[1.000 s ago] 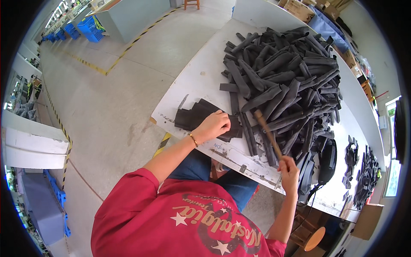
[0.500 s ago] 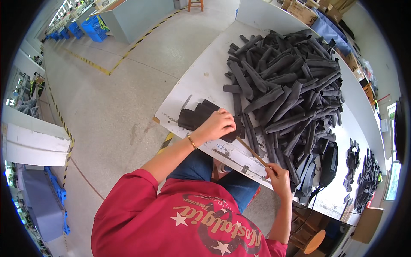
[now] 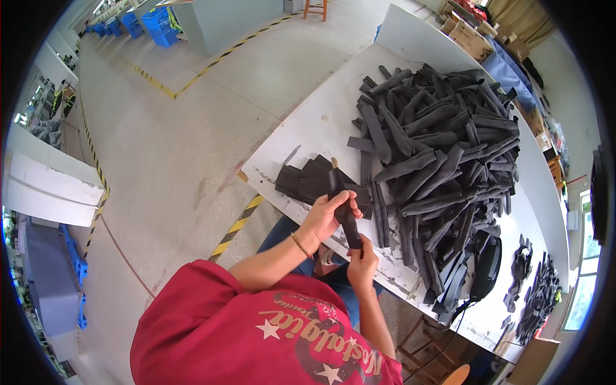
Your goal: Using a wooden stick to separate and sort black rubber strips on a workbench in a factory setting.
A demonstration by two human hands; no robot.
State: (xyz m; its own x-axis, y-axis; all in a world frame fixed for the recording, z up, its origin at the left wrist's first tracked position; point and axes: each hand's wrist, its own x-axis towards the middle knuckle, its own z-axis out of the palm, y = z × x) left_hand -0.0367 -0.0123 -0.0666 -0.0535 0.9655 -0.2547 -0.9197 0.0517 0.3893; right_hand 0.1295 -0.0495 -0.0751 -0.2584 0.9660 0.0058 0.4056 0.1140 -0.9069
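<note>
A black fabric tube [image 3: 348, 223] is held up slantwise in front of me over the table's near edge. Out of its upper end pokes the pale tip of a thin wooden stick [image 3: 334, 163]; the rest of the stick is hidden inside the fabric. My left hand [image 3: 328, 215] is closed around the tube's middle. Lower down, my right hand [image 3: 363, 258] grips the tube's bottom end, and whether it also holds the stick there is hidden. Beyond my left hand, flat black fabric pieces [image 3: 305, 181] lie overlapping on the white table [image 3: 308, 131].
A large heap of black fabric tubes [image 3: 443, 135] covers the table's middle. To its right are a black rounded object [image 3: 487, 269] with a cord and smaller dark piles [image 3: 539, 295]. A low white panel [image 3: 436, 48] borders the far side. A wooden stool [image 3: 436, 356] stands below.
My left hand has come off the flat pieces, toward me. The stick, bare in my right hand before, is now inside a black tube held by both hands. The view has shifted slightly.
</note>
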